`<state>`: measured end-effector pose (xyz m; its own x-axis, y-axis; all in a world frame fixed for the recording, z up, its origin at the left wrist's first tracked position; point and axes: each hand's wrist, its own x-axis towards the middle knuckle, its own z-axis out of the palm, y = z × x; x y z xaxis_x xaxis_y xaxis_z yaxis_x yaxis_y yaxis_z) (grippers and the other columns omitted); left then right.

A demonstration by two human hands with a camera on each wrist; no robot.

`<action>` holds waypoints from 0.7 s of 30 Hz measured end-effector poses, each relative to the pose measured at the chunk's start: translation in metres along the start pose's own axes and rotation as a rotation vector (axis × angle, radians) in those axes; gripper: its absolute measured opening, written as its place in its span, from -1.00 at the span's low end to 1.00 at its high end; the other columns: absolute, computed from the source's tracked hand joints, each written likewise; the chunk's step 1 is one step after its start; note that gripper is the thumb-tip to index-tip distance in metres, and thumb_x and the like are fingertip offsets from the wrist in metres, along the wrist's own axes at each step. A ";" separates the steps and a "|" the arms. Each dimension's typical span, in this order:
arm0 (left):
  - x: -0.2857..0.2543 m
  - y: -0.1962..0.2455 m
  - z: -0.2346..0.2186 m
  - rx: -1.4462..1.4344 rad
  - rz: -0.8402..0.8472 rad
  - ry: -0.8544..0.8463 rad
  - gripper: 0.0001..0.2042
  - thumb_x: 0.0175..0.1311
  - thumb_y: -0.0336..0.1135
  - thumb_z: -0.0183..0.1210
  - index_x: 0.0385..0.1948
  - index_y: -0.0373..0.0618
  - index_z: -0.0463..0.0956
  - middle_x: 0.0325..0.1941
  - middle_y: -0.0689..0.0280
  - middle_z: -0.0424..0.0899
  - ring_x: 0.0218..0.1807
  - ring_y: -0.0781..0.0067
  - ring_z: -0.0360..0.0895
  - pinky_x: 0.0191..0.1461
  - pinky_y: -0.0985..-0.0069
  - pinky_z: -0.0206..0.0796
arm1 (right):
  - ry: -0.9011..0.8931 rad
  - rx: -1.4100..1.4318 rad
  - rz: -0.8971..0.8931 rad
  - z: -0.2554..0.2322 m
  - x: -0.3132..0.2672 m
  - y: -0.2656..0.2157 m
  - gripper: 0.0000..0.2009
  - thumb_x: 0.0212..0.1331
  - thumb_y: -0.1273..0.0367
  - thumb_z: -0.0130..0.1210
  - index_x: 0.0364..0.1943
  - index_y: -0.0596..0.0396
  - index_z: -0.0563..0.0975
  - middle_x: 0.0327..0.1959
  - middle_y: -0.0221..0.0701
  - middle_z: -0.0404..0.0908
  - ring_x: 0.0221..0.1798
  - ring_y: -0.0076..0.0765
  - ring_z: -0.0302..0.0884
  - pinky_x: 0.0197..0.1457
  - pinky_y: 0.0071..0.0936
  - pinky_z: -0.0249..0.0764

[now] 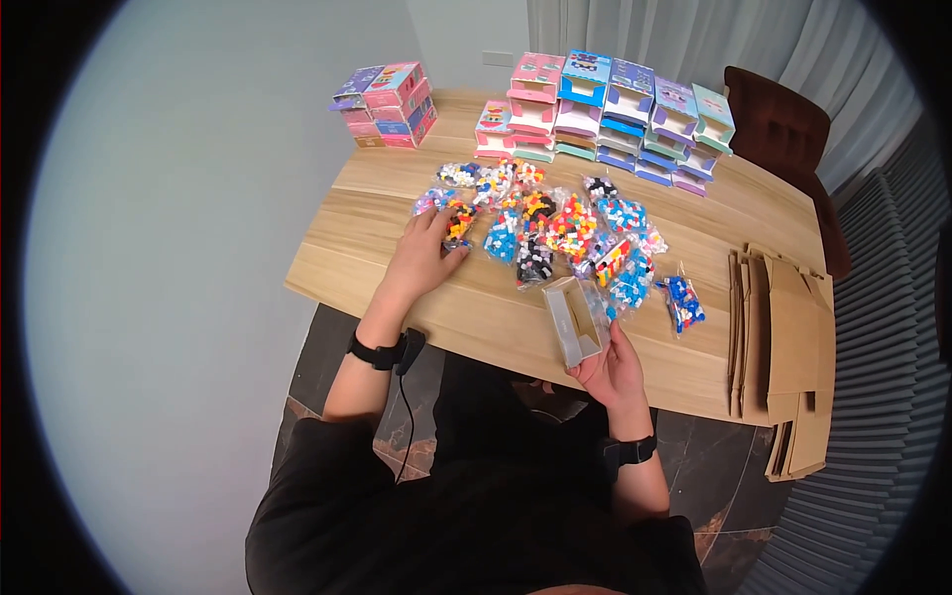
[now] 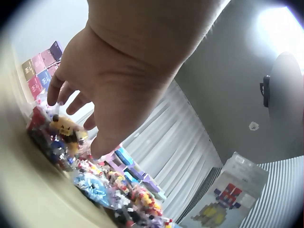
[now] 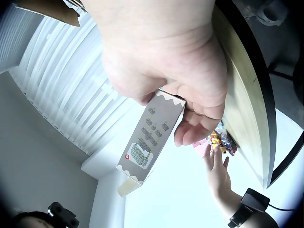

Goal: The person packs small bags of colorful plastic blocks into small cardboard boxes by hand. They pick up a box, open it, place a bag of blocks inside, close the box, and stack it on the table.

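Note:
My right hand grips a small, light-coloured cardboard box near the table's front edge. Its end toward the far side stands unfolded, and the brown inside shows. In the right wrist view, the side of the box carries printed building steps, with the thumb and fingers on either side of it. My left hand reaches over the left of the pile, fingers loosely extended. Under its fingertips lies a clear bag of orange, yellow and black building bricks; in the left wrist view the hand hovers close above this bag.
More bags of coloured bricks cover the table's middle, with a blue-and-white one apart at right. Closed boxes stack at back left; open-ended boxes line the back. Flattened cardboard stands along the right edge, near a brown chair.

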<state>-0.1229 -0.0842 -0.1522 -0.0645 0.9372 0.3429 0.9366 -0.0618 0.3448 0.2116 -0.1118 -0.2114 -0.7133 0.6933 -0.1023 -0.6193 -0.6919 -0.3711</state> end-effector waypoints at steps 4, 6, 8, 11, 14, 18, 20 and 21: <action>0.011 -0.008 0.004 -0.082 -0.022 0.028 -0.55 0.20 -0.33 0.22 0.14 -0.21 0.41 0.12 -0.08 0.52 0.17 -0.11 0.44 0.19 0.16 0.33 | 0.008 0.041 0.000 -0.003 0.000 0.001 -0.48 0.48 -0.02 -0.36 0.29 0.02 0.28 0.10 -0.28 0.55 -0.04 -0.28 0.57 -0.05 -0.31 0.45; 0.013 -0.008 0.001 -0.162 -0.054 0.030 -0.59 0.22 -0.34 0.20 0.10 -0.24 0.43 0.01 -0.08 0.58 0.08 -0.13 0.49 0.13 0.17 0.36 | -0.016 0.037 0.001 -0.004 0.000 0.000 -0.48 0.48 -0.02 -0.35 0.29 0.01 0.28 0.10 -0.29 0.55 -0.03 -0.29 0.57 -0.04 -0.32 0.45; 0.013 -0.012 0.000 -0.218 -0.097 0.046 -0.64 0.25 -0.35 0.18 0.07 -0.26 0.45 -0.09 -0.07 0.62 -0.04 -0.09 0.55 0.04 0.21 0.40 | -0.016 0.029 0.007 -0.003 0.001 0.000 -0.49 0.48 -0.02 -0.35 0.29 0.01 0.28 0.10 -0.29 0.55 -0.02 -0.29 0.56 -0.04 -0.32 0.44; 0.009 -0.016 -0.005 -0.306 -0.194 0.072 -0.68 0.31 -0.34 0.16 0.04 -0.29 0.47 -0.20 -0.01 0.65 -0.24 0.09 0.63 -0.14 0.34 0.45 | 0.021 0.013 0.012 0.002 0.000 0.000 -0.48 0.48 -0.02 -0.34 0.29 0.01 0.28 0.11 -0.30 0.54 -0.02 -0.29 0.55 -0.03 -0.33 0.44; -0.001 -0.011 -0.017 -0.494 -0.289 0.085 -0.68 0.34 -0.31 0.15 0.04 -0.29 0.47 -0.28 0.12 0.66 -0.36 0.40 0.63 -0.31 0.46 0.41 | 0.032 0.009 0.014 0.003 0.001 0.000 -0.48 0.47 -0.02 -0.34 0.29 0.01 0.28 0.10 -0.30 0.54 -0.03 -0.29 0.55 -0.02 -0.34 0.44; -0.020 -0.014 -0.024 -0.557 -0.308 0.071 -0.69 0.35 -0.32 0.16 0.04 -0.28 0.48 -0.31 0.27 0.65 -0.37 0.64 0.58 -0.39 0.54 0.36 | 0.013 0.029 0.016 -0.002 0.001 0.000 -0.48 0.47 -0.02 -0.33 0.29 0.03 0.28 0.10 -0.29 0.54 -0.04 -0.29 0.55 -0.01 -0.34 0.43; -0.027 -0.004 -0.035 -0.507 -0.289 0.076 -0.70 0.36 -0.32 0.14 0.05 -0.25 0.48 -0.22 0.24 0.67 -0.22 0.53 0.62 -0.18 0.56 0.42 | 0.010 0.028 0.019 -0.001 0.001 0.000 -0.47 0.47 -0.02 -0.32 0.29 0.04 0.28 0.09 -0.29 0.55 -0.04 -0.30 0.55 -0.01 -0.35 0.43; -0.030 0.007 -0.044 -0.486 -0.204 0.137 -0.70 0.34 -0.36 0.13 0.05 -0.24 0.48 -0.17 0.21 0.66 -0.14 0.45 0.61 -0.09 0.52 0.40 | 0.011 0.028 0.020 -0.001 0.001 0.000 -0.47 0.47 -0.02 -0.32 0.28 0.05 0.28 0.08 -0.29 0.56 -0.05 -0.30 0.55 -0.01 -0.35 0.43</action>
<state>-0.1290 -0.1281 -0.1221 -0.3030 0.8955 0.3260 0.6355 -0.0651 0.7694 0.2111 -0.1107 -0.2121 -0.7222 0.6813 -0.1196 -0.6140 -0.7110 -0.3429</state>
